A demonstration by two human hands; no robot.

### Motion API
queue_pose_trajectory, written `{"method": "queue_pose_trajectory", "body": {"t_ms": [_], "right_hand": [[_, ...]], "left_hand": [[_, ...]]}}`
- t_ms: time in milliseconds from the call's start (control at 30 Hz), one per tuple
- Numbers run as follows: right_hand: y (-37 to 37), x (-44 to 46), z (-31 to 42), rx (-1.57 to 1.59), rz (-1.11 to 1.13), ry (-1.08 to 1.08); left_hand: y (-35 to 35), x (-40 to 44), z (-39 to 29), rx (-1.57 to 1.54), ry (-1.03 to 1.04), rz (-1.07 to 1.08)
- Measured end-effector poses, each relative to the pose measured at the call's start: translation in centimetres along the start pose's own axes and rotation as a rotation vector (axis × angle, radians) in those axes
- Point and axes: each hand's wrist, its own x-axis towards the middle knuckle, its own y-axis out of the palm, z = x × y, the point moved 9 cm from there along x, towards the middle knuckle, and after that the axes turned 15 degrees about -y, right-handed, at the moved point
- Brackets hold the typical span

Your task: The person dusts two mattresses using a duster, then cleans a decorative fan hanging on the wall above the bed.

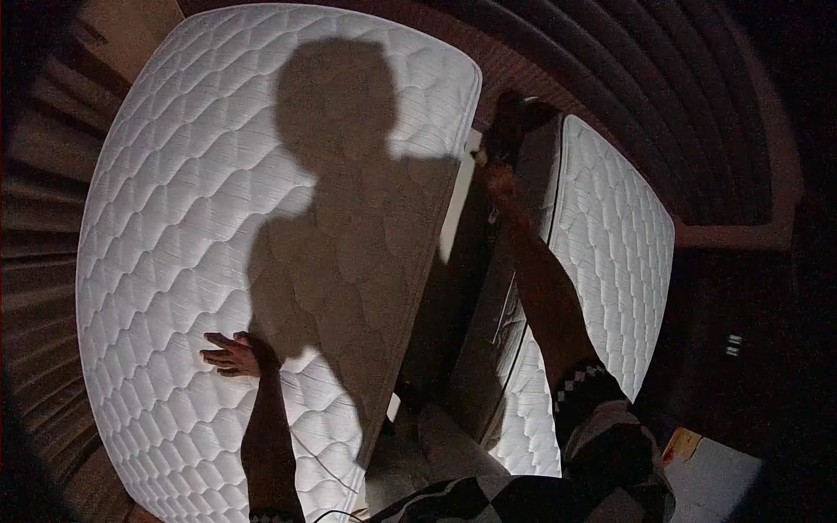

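Note:
A large white quilted mattress (174, 218) fills the left and centre, with a dark shadow of a head and body across it. My left hand (231, 355) lies against its quilted face, fingers spread and nothing held. To the right is a second white quilted mattress (615, 235) with a dark side panel. My right arm reaches over this one, and my right hand (499, 179) is at the far end of the gap, close to the first mattress's edge. Deep shadow hides its fingers and whatever they touch.
A dark ribbed padded headboard (689, 105) curves along the top right. Pleated curtains (39, 301) hang at the left. Between the mattresses runs a dark narrow gap. A pale flat item (715, 479) with a brownish corner lies at the lower right.

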Motion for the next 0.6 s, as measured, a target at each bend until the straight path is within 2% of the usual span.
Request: {"method": "queue_pose_trajectory", "body": {"t_ms": [33,67,167,200,233,267,333,367,400,500,533,600], "right_hand": [[-1.3,0.7,-2.1,0.064,-0.112,0.081],[-1.6,1.0,-0.5,0.021,-0.151,-0.019],[0.1,-4.5,16.5,-0.343,-0.073,-0.815],[2.0,-4.7,17.6,-0.28,0.183,-0.703],[3.2,-4.4,17.2,-0.246,0.347,-0.585],[3.6,-3.5,16.2,-0.22,0.402,-0.521],[1.8,-0.1,11.6,-0.078,0.205,-0.451],[0.0,1.4,8.4,0.131,-0.021,-0.483],[-2.0,2.0,5.9,0.365,-0.258,-0.615],[0.5,2.3,4.7,0.432,-0.233,-0.423],[0.7,2.2,6.3,0.264,-0.193,-0.456],[0.8,0.3,14.4,-0.083,-0.014,-0.572]], "left_hand": [[0.1,0.0,0.0,-0.041,0.004,-0.001],[0.1,0.0,0.0,-0.082,0.007,-0.001],[-0.3,0.1,-0.2,-0.058,-0.018,0.034],[-0.3,0.1,-0.3,-0.058,-0.022,0.03],[-0.4,0.1,-0.4,-0.058,-0.008,0.02],[-0.4,0.1,-0.3,-0.056,0.008,0.01],[0.0,0.1,-0.1,-0.027,0.014,0.003],[0.2,0.1,-0.2,-0.004,0.019,0.002],[0.2,0.1,-0.2,0.002,0.011,0.005],[0.4,0.1,-0.2,-0.026,-0.008,0.079],[0.4,0.1,-0.2,-0.029,-0.014,0.083],[0.4,0.3,-0.2,-0.028,-0.023,0.095]]}}
